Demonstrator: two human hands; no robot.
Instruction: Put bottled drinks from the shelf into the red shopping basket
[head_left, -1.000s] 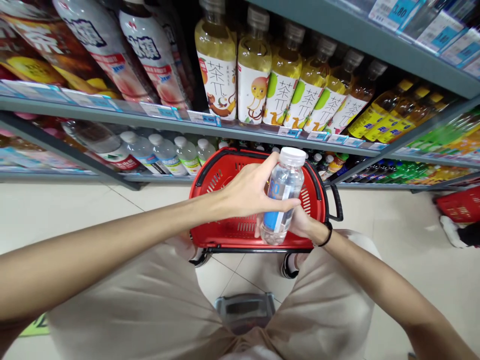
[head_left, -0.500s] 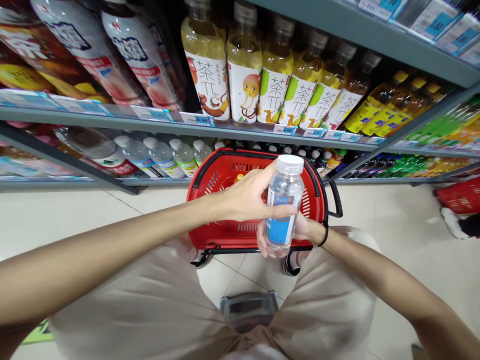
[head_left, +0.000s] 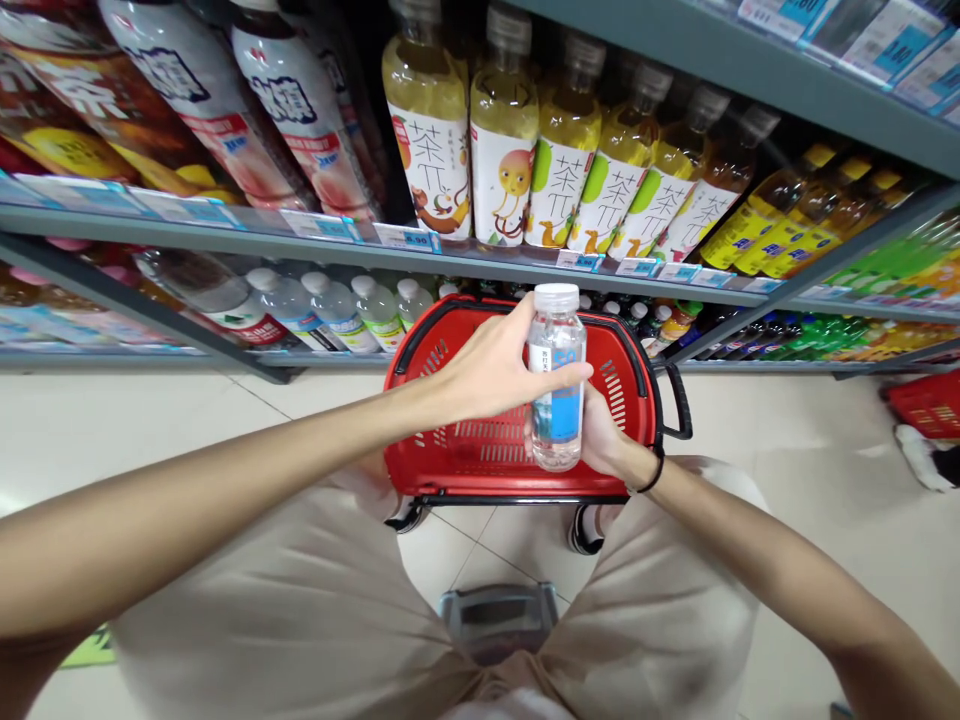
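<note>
Clear bottle [head_left: 559,420]: mid-frame, above red basket [head_left: 517,484] | left hand [head_left: 487,375]: fingers gripping its upper half | right hand [head_left: 601,432]: fingers around its lower part | firm, even two-handed pressure should steady it

"茶π" is printed on yellowish bottles [head_left: 504,170], "茶" on a brown-labelled bottle [head_left: 90,100].

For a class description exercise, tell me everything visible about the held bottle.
The bottle is transparent, plastic-looking, with a white cap on and a lettered label partly blue, partly white. It looks nearly upright, over the red basket. The left hand lays its thumb across the label; the right hand grips lower.
</note>
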